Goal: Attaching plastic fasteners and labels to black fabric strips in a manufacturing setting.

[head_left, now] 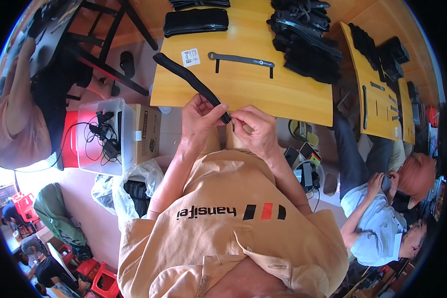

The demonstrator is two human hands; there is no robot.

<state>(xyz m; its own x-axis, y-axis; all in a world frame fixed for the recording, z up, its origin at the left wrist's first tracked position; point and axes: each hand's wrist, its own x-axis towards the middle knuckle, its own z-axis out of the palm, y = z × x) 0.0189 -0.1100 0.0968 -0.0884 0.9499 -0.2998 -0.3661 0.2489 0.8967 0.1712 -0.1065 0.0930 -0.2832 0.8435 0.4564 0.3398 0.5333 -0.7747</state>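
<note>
A long, thin bundle of black straps [186,75] slants over the near edge of the yellow table, its far end raised to the left. My left hand [199,115] is closed around the near part, thumb on top. At the near tip, my right hand [256,130] pinches with thumb and forefinger; a small dark bit shows below those fingertips, and the exact grip is partly hidden. Beyond my hands, a grey strap [241,60] with rounded ends lies across the table, above two short black strips. A white printed label [190,57] lies to its left.
A folded black stack [196,22] sits at the table's far left, and a heap of black straps [308,42] at its far right. Left of my legs stand a clear bin [100,149] of cables and a cardboard box [148,133]. Co-workers sit on both sides.
</note>
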